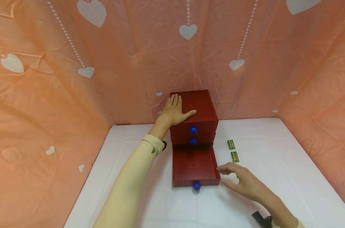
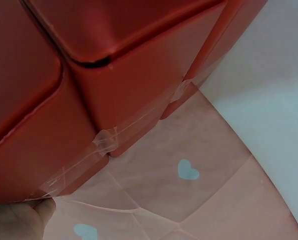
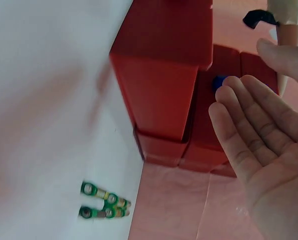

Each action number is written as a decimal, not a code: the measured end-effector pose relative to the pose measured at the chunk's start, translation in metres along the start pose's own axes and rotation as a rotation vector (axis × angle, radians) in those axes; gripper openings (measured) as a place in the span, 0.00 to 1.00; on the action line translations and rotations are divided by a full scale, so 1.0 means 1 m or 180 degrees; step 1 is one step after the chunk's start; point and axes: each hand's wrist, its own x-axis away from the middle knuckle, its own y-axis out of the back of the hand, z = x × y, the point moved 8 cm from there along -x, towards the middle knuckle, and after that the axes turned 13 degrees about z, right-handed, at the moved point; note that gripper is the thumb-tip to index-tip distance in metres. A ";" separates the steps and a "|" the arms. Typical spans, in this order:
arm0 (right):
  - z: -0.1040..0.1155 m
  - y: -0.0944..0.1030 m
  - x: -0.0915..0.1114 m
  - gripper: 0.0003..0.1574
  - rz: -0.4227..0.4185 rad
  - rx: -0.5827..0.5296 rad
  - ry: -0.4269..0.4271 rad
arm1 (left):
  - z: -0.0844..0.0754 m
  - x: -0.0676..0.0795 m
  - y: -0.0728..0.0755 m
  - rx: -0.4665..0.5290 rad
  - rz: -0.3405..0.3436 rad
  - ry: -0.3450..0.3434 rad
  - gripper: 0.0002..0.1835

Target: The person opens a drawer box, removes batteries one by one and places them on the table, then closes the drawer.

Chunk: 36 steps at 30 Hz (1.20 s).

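A dark red cabinet (image 1: pixel 193 106) with three stacked drawers stands at the back of the table, each drawer with a round blue knob. Its bottom drawer (image 1: pixel 193 163) is pulled out toward me; the two above are closed. My left hand (image 1: pixel 175 112) rests on the cabinet top, fingers extended and thumb spread. In the left wrist view, part of that hand (image 2: pixel 19 220) shows at the cabinet's edge. Beside the drawer's front right corner is my right hand (image 1: pixel 238 179), fingers loosely bent and holding nothing. Whether it touches the drawer I cannot tell. Its palm (image 3: pixel 273 200) shows in the right wrist view.
Green and gold batteries (image 1: pixel 231 144) lie in pairs on the white tabletop (image 1: pixel 263 152), right of the cabinet. Another pair of batteries (image 1: pixel 234 156) lies nearer, and more green shows partly behind my right hand. Orange cloth (image 1: pixel 149 63) with white hearts hangs behind and at both sides.
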 end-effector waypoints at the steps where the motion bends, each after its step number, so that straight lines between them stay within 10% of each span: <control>1: 0.002 -0.002 0.000 0.25 0.0013 -0.0015 0.0026 | 0.000 0.000 0.000 0.0004 0.0000 0.0001 0.60; 27: 0.019 -0.060 -0.005 0.19 0.0438 -0.0802 0.0506 | -0.001 0.001 0.001 -0.0013 0.0001 -0.0032 0.60; 36: 0.007 -0.079 -0.013 0.22 0.0483 -0.1172 0.0107 | -0.001 0.001 0.001 0.0010 0.0015 -0.0023 0.60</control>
